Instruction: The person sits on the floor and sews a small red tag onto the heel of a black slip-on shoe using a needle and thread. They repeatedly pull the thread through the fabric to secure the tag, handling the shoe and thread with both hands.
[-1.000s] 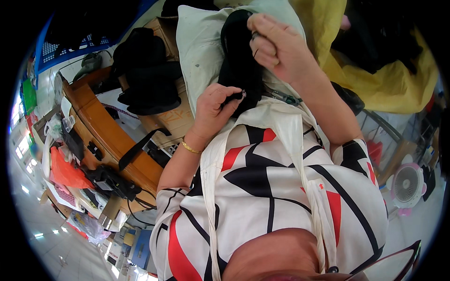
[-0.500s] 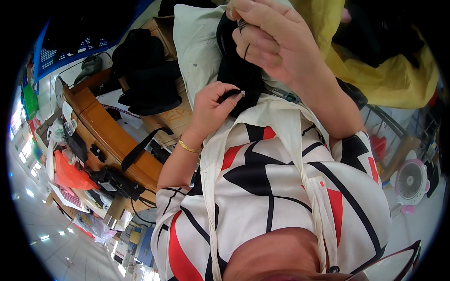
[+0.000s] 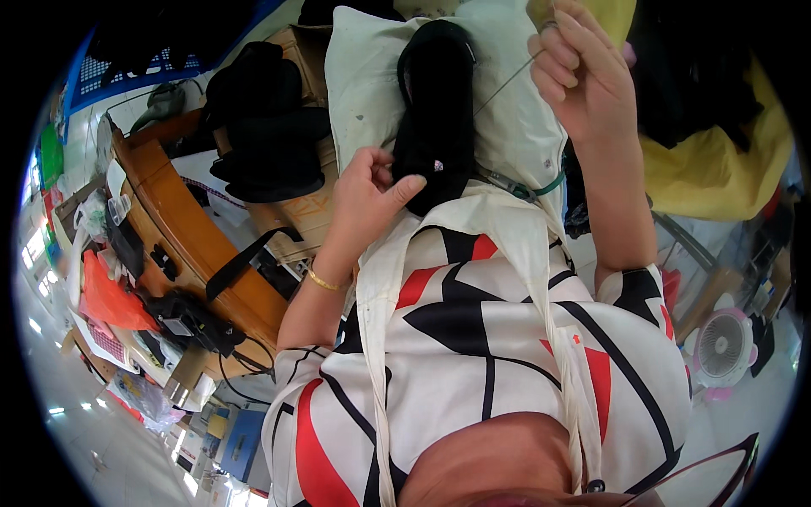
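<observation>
A black cloth piece, cap-like in shape with a raised rim at its far end, lies on a pale cushion in front of me. On its near part sits a small shiny pinkish ornament. My left hand grips its near left edge, thumb over the cloth and fingers curled at the side. Up and to the right, my right hand is closed on a dark thread, which runs taut to the cloth's right side. Whether a needle is in those fingers I cannot make out.
Several black cloth pieces lie on cardboard at the left, beside a brown wooden table. Yellow cloth with black fabric on it is at the right. Green-handled snips rest by the cushion's near edge. A fan stands lower right.
My right hand has swung away to the right, and the thread now shows stretched. My left hand has loosened its pinch at the ornament, and the cloth lies flatter on the cushion.
</observation>
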`<action>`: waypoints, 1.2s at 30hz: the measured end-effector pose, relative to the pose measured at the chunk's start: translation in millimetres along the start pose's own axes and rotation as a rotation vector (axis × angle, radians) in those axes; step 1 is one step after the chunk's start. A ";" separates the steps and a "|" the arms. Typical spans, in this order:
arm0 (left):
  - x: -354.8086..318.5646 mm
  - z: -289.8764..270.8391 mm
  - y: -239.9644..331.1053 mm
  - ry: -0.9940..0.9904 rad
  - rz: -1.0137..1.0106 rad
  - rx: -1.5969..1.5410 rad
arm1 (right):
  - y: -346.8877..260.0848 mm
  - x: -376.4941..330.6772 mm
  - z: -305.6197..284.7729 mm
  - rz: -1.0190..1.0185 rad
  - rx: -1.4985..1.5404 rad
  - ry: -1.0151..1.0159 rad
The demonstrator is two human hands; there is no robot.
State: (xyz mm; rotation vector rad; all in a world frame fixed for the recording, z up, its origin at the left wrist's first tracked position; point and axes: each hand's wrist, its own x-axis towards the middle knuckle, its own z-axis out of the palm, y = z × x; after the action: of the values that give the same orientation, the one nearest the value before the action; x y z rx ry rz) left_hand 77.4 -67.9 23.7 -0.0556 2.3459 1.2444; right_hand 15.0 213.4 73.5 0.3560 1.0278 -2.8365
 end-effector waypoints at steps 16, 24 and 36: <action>-17.7 -9.8 10.7 0.343 0.124 -0.275 | -15.1 -27.9 23.0 -0.022 0.155 -0.464; 44.1 -136.2 56.2 0.266 0.501 -0.016 | -16.6 -39.3 23.1 -0.009 0.132 -0.357; 82.0 -72.2 35.7 0.511 0.476 0.505 | 30.7 -29.1 -36.5 0.005 -0.301 0.111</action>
State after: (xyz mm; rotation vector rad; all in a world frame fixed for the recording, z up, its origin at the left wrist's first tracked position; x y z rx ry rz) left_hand -32.5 -88.9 49.9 0.4203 3.1922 0.8485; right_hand 55.2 213.9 34.7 0.4868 1.4466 -2.6256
